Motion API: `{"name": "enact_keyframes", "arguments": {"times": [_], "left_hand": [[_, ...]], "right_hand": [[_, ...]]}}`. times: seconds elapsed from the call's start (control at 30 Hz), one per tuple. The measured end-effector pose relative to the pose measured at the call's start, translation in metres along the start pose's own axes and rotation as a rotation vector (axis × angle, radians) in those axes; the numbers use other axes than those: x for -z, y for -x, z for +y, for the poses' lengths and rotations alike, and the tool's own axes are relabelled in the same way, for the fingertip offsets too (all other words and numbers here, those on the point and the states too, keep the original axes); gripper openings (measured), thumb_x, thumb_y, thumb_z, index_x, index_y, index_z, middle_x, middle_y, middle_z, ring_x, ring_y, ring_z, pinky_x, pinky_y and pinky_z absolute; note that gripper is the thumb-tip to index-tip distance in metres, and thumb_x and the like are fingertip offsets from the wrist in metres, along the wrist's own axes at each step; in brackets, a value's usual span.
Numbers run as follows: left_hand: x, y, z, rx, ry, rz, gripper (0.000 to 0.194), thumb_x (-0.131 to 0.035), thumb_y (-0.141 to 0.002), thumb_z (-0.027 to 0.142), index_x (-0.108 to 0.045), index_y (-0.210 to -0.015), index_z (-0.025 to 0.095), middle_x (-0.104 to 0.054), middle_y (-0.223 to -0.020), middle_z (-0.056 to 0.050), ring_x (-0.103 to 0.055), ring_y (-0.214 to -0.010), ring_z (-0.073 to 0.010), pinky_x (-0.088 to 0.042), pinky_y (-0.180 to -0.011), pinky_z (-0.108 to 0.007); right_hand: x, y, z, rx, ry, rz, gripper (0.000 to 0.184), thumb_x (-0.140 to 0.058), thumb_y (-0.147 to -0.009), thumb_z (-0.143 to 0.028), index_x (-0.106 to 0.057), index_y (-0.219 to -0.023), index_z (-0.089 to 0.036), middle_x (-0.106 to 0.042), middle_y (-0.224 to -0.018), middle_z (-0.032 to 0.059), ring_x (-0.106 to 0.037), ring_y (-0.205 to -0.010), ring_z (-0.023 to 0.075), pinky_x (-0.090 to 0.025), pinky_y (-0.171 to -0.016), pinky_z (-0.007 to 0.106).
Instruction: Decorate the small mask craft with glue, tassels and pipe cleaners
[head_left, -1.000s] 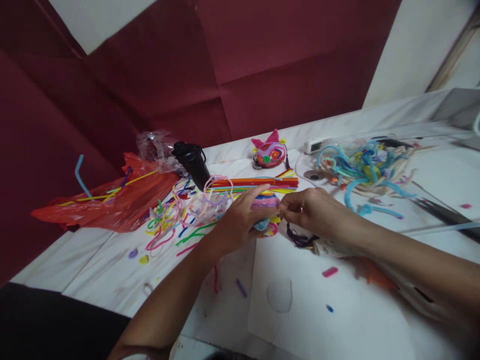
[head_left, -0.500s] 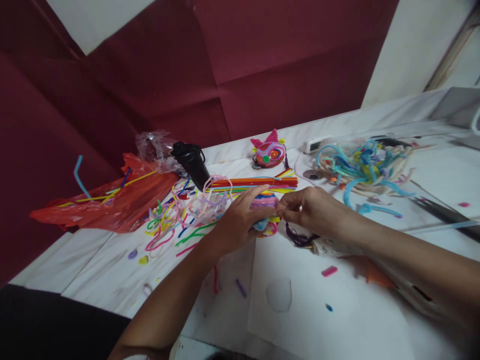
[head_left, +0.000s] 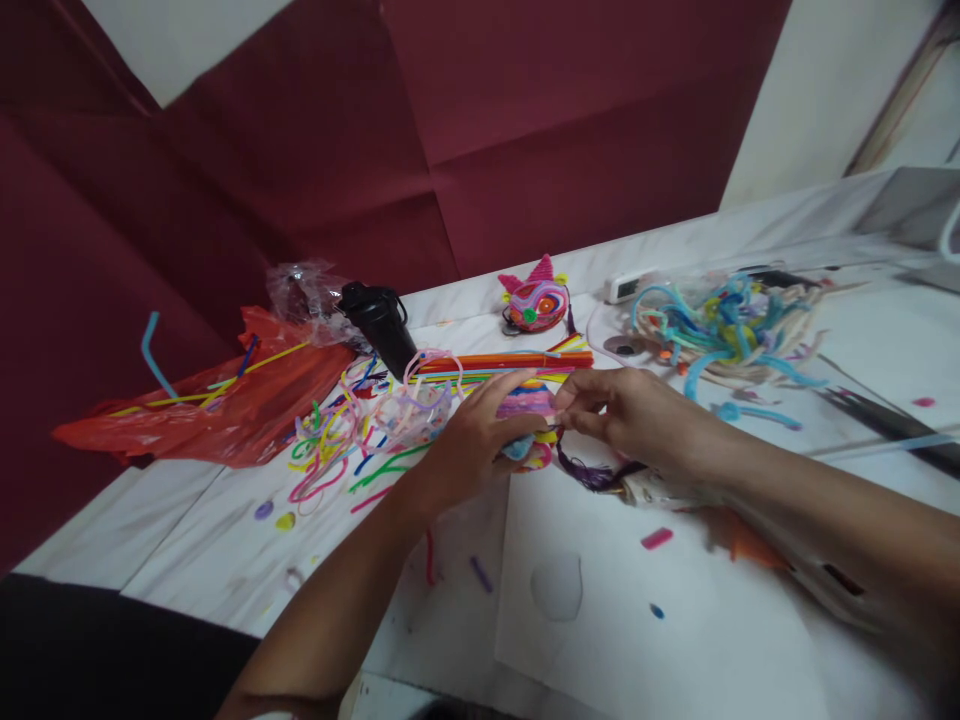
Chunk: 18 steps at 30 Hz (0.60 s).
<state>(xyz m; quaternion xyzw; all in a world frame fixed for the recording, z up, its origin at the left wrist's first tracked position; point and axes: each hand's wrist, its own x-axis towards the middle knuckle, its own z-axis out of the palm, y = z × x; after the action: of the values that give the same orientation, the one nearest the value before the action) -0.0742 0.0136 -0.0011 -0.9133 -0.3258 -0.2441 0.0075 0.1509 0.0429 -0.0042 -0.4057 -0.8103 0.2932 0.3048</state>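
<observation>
While both hands meet at the centre of the frame, the left hand [head_left: 472,440] is curled round a small multicoloured pipe-cleaner figure [head_left: 529,420], fingers wrapped over its top and side. The right hand [head_left: 630,415] comes in from the right with thumb and forefinger pinched together on the figure's right edge; what exactly is in the pinch is too small to tell. A dark purple tassel [head_left: 592,472] hangs just below the figure, touching the white table [head_left: 675,640]. Just above the hands lies a bundle of straight pipe cleaners [head_left: 510,362], orange and yellow. Left of centre, a tangle of bent pipe-cleaner scraps [head_left: 352,435]. Red plastic bag [head_left: 217,400] at mid left, black bottle [head_left: 382,325] beside it. A finished pink figure [head_left: 534,300] sits above centre. A pile of blue and cream pipe cleaners [head_left: 720,330] sits at upper right.
</observation>
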Motion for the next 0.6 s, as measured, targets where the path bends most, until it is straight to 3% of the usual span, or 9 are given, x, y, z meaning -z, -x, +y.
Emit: {"name": "enact_keyframes", "arguments": {"times": [0.2,0.37,0.6], "left_hand": [[-0.002,0.002,-0.003,0.0,0.011,-0.004,0.026,-0.066,-0.085,0.025,-0.066,-0.11,0.021,-0.043,-0.147,-0.016,-0.045,-0.134,-0.0295,-0.044,-0.105,-0.048],[-0.002,0.0,-0.002,-0.013,0.009,0.013,0.026,-0.066,-0.085,0.025,-0.066,-0.11,0.021,-0.044,-0.146,-0.017,-0.045,-0.134,-0.0305,-0.044,-0.104,-0.049],[0.0,-0.002,0.001,-0.008,0.002,0.017,0.022,-0.063,-0.087,0.026,-0.066,-0.108,0.02,-0.044,-0.148,-0.016,-0.044,-0.136,-0.0313,-0.045,-0.104,-0.049]], "right_hand": [[0.013,0.004,0.013,0.029,0.013,0.006,0.013,-0.054,-0.079,-0.025,-0.065,-0.082,-0.021,-0.07,-0.075,-0.0016,-0.065,-0.067,0.0159,-0.046,-0.06,0.024],[0.02,0.01,0.021,-0.012,0.263,0.003,0.013,-0.053,-0.077,-0.017,-0.065,-0.074,-0.021,-0.065,-0.063,-0.0034,-0.059,-0.056,0.0137,-0.039,-0.054,0.023],[0.02,0.015,0.039,-0.085,0.392,-0.232,0.019,-0.058,-0.073,-0.006,-0.066,-0.068,-0.022,-0.065,-0.061,-0.0028,-0.059,-0.055,0.015,-0.038,-0.054,0.024]]}}
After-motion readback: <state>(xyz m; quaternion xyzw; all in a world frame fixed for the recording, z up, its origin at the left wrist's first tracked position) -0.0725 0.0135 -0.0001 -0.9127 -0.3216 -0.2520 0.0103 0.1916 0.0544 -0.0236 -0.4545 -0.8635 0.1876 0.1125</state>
